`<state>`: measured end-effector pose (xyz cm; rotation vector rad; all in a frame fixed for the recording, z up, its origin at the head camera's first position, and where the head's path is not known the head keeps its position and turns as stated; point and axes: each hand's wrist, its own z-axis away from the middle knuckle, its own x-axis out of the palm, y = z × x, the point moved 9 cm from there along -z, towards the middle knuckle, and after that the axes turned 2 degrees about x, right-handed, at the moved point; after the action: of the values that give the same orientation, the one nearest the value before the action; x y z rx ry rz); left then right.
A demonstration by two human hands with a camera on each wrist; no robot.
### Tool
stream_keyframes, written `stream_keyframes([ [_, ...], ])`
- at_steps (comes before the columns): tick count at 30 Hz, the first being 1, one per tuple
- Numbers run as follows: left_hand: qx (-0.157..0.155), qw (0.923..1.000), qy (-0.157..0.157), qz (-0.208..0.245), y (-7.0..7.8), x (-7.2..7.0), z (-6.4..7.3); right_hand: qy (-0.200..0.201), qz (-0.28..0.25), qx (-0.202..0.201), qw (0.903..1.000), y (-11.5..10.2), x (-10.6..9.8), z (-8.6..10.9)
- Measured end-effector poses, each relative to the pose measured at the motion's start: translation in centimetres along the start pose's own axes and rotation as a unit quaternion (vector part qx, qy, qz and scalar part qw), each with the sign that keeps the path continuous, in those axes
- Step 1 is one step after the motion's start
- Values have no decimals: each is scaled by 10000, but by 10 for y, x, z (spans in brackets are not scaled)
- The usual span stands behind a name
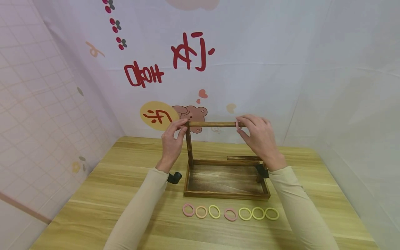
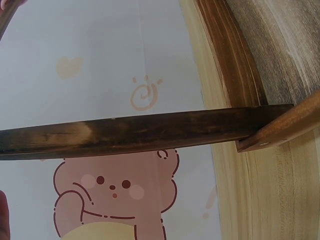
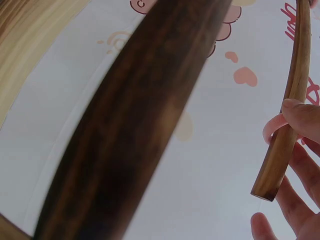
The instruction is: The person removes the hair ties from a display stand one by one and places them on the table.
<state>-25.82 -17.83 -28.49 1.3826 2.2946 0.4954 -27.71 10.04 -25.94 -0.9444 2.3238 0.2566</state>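
A dark wooden rack [image 1: 189, 146] stands on the table, with a tall post at its left and a bar [image 1: 212, 124] running right from the top. My left hand [image 1: 173, 140] holds the corner where post and bar meet. Around the bar, near its free right end, hangs a pink ring [image 1: 237, 125]. My right hand [image 1: 259, 135] pinches this ring between thumb and fingers. The right wrist view shows the pink ring [image 3: 274, 125] encircling the bar [image 3: 295, 75], the thumb against it. Only a sliver of the left hand shows in the left wrist view.
The rack's shallow base tray [image 1: 226, 195] has a lower bar [image 1: 243, 158] behind it at the right. In front lies a row of several rings, among them a pink ring [image 1: 188, 210], an orange ring [image 1: 201, 212] and a yellow ring [image 1: 245, 214]. A printed white cloth [image 1: 256, 69] hangs behind.
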Motion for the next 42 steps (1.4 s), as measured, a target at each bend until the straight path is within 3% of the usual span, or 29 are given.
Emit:
stream_keyframes([
  [3, 4, 10000, 70, 28, 16, -2, -3, -6, -10, 11, 10000, 1, -1, 0],
  [10, 23, 9999, 90, -58, -14, 4, 2, 14, -26, 43, 10000, 4, -3, 1],
  [14, 11, 10000, 57, -8, -22, 4, 3, 12, -34, 86, 10000, 6, -4, 2],
  [31, 54, 9998, -140, -128, -22, 4, 4, -31, 41, 96, 9999, 10, -7, 5],
  [42, 22, 10000, -63, -1, -24, 3, 5, -23, 33, 144, 9999, 14, -8, 7],
])
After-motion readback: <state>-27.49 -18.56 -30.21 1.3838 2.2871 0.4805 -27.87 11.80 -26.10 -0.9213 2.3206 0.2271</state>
